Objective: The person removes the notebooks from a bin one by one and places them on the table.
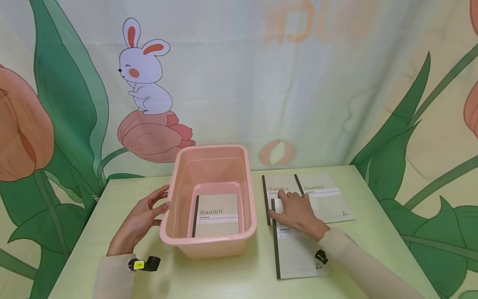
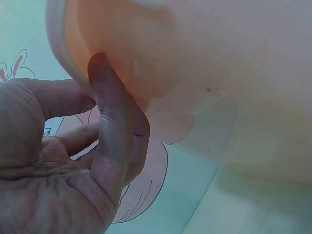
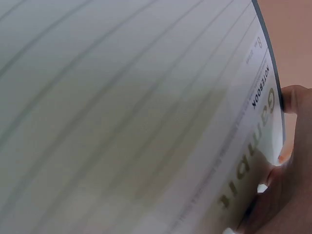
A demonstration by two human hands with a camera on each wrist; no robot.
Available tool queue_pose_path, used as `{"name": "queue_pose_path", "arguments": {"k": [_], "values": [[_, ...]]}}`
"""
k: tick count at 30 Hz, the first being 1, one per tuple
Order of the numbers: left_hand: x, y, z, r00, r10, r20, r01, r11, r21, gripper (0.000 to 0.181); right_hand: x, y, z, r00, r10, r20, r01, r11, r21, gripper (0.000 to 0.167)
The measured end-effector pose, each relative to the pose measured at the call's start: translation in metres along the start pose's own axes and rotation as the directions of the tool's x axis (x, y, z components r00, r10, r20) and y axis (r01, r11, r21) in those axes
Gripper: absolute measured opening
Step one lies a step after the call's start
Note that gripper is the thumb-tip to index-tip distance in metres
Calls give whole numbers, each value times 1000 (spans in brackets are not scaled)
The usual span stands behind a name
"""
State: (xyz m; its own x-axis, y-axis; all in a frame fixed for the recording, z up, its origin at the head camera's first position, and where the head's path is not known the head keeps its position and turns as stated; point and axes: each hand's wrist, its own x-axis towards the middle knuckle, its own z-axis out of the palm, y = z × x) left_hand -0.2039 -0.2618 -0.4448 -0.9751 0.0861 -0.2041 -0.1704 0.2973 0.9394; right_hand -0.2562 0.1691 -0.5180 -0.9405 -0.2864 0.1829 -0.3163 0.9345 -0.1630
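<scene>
The front notebook (image 1: 296,253) lay right of the pink basin (image 1: 213,250), its long axis running between the tabletop's (image 1: 381,228) near and far edges. The right hand (image 1: 296,214), much the nearer one, gripped its far end, thumb at the bound side and fingers curled over the top; most of the notebook stretched from that hand toward the near edge. The left hand (image 1: 140,216), fingers apart, touched the basin's left side.

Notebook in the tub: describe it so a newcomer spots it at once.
On the table stands a pink tub. The notebook lies inside, dark spine to the left. Its neighbours, the other notebooks, lie outside, to the right.
</scene>
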Motion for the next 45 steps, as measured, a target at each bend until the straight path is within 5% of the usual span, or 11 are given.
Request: {"name": "queue_pose_path", "arguments": {"k": [14, 27, 37, 45], "values": [[0, 0, 0, 1000, 18, 5, -18, 1000, 10, 70, -7, 3, 29, 979, -22, 202, 29, 999, -30, 66], [-3, 1, 0, 1000, 13, 8, -13, 1000, -9, 69, -11, 4, 41, 967, -39, 251, 61, 995, -81, 63], [-3, 1, 0, 1000, 15, 9, -15, 1000, 0, 68, -5, -2, -5, 965, -60, 254, 80, 995, -67, 73], [-3, 3, 0, 1000, 12, 5, -12, 1000, 16, 68, 6, -14, -57, 983, -116, 143, 130, 987, -92, 71]]}}
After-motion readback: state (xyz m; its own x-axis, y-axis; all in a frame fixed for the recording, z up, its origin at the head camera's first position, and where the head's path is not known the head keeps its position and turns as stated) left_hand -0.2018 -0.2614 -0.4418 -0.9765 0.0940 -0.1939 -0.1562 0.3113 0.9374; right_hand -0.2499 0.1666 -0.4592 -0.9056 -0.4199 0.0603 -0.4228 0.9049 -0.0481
